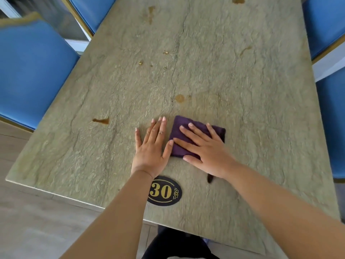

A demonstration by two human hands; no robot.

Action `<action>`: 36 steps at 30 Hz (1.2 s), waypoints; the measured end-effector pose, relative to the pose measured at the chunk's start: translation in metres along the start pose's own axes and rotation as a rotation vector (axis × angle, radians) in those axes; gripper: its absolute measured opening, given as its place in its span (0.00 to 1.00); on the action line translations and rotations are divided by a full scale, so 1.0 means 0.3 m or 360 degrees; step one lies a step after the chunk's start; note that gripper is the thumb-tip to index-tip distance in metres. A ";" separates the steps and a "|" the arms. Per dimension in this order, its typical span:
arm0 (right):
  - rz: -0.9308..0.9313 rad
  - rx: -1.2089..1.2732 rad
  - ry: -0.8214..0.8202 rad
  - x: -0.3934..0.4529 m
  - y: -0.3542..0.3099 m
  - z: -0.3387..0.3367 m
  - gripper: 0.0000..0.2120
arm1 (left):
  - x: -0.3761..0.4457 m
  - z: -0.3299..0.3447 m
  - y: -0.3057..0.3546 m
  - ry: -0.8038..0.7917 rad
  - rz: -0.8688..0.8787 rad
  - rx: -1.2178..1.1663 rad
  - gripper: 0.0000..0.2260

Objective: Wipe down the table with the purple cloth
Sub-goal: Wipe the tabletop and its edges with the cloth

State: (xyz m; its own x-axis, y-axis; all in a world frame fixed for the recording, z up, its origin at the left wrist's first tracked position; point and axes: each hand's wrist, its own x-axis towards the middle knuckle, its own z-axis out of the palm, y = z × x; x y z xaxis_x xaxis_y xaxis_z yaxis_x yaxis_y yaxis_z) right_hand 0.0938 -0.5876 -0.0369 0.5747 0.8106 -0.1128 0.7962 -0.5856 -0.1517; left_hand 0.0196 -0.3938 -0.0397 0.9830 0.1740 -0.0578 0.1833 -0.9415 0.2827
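The folded purple cloth lies on the greenish stone-look table, near its front edge. My right hand lies flat on the cloth with fingers spread, pressing it onto the tabletop. My left hand rests flat on the bare table just left of the cloth, its thumb touching the cloth's edge. Stains mark the table: a brown streak to the left, a round spot just beyond the cloth, a dark smear by my right wrist, and yellow crumbs farther back.
A black oval plaque with a gold "30" sits at the table's front edge under my left wrist. Blue padded chairs stand on the left and on the right. More brown stains lie at the far end.
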 end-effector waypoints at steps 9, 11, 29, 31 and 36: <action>0.1327 0.0147 0.0112 0.001 -0.006 0.014 0.26 | 0.004 0.012 -0.008 -0.0046 0.0068 0.0128 0.28; 0.0990 0.0098 0.0139 -0.040 -0.161 0.048 0.26 | 0.004 0.012 -0.008 -0.0086 0.0068 0.0159 0.28; 0.0836 0.0085 0.0157 -0.481 -0.394 0.132 0.25 | -0.125 0.089 0.323 -0.0269 0.0096 -0.0323 0.30; 0.0510 0.0025 0.0095 -0.584 -0.317 0.134 0.24 | -0.135 0.092 0.363 -0.0286 0.0169 -0.0347 0.29; 0.1152 0.0067 0.0087 -0.801 -0.034 0.107 0.26 | -0.184 0.143 0.479 -0.0361 0.0497 -0.0148 0.25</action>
State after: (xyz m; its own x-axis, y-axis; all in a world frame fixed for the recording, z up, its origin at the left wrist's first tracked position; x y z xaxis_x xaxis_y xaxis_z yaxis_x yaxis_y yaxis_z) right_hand -0.0584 -0.7765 -0.0397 0.9642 0.2184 -0.1503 0.2058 -0.9740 -0.0952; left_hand -0.0086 -0.5512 -0.0368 0.9674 -0.1947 -0.1622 -0.1146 -0.9070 0.4053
